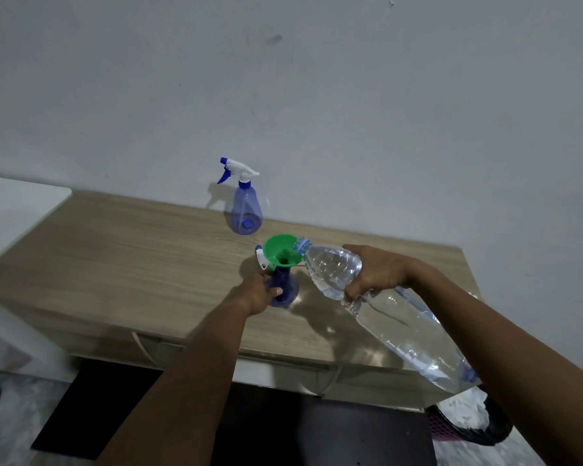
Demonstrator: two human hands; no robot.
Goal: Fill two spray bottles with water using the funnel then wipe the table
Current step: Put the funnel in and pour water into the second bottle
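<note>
2 hands are working over the wooden desk (132,250). The left hand (261,294) is wrapping its fingers around the dark blue spray bottle (285,290), which is standing upright near the desk's middle with the green funnel (281,252) sitting in its neck. The right hand (377,272) is gripping the big clear water bottle (401,324), fingers curled round its shoulder, tilting its mouth at the funnel's rim. The capped spray bottle (244,205) is standing well apart, by the wall (350,95).

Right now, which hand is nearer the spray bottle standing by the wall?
Left. The left hand grips the funnel-topped bottle in front of the spray bottle by the wall; the right hand holds the tilted water bottle farther to the right.
</note>
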